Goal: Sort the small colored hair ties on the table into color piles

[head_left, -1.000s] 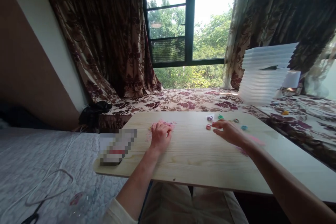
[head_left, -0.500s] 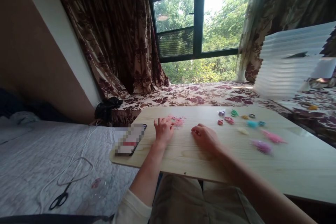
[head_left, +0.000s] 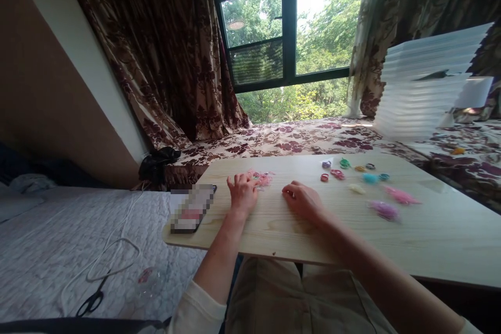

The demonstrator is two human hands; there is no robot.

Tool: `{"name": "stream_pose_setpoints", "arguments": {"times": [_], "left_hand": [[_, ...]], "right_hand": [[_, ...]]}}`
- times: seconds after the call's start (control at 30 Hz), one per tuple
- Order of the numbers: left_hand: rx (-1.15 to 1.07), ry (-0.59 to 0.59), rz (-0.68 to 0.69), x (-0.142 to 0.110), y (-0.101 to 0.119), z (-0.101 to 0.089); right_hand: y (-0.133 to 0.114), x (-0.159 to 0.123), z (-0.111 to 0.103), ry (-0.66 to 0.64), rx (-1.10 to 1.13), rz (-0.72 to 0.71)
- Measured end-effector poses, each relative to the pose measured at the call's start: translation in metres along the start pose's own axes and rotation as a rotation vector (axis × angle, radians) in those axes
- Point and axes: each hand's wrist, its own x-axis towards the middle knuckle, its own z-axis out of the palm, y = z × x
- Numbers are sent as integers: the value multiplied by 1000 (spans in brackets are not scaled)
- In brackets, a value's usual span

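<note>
A pale wooden surface [head_left: 282, 237] spans the foreground. Over its middle, the right hand [head_left: 305, 201] has fingers curled together; whether they pinch anything, I cannot tell. The left hand's [head_left: 243, 195] bent fingers meet a loose pink pile [head_left: 266, 178], grip unclear. Farther right lie a pink bundle [head_left: 402, 195], a purple bundle [head_left: 384, 211] and small coloured rings [head_left: 344, 164].

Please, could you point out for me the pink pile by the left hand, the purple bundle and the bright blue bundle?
Pink pile [head_left: 264, 179]: head view, middle of its visible part.
Purple bundle [head_left: 385, 211]: head view, middle of the bundle.
Bright blue bundle [head_left: 370, 178]: head view, its middle.
</note>
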Motion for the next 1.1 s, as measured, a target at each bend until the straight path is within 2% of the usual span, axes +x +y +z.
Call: {"name": "stream_pose_setpoints", "arguments": {"times": [0.2, 0.4, 0.53, 0.67, 0.93, 1.1], "left_hand": [[18, -50, 42, 1, 5, -1], [17, -70, 14, 2, 6, 0], [7, -43, 9, 2, 5, 1], [-48, 35, 2, 3, 6, 1], [-435, 148, -103, 8, 11, 4], [-742, 99, -124, 10, 16, 7]], "right_hand": [[-2, 0, -2, -10, -11, 7], [-3, -1, -3, -21, -4, 27], [-3, -1, -2, -25, -1, 24], [-2, 0, -1, -21, -3, 28], [-1, 0, -1, -1, 27, 18], [1, 0, 0, 88, 104, -7]]}}
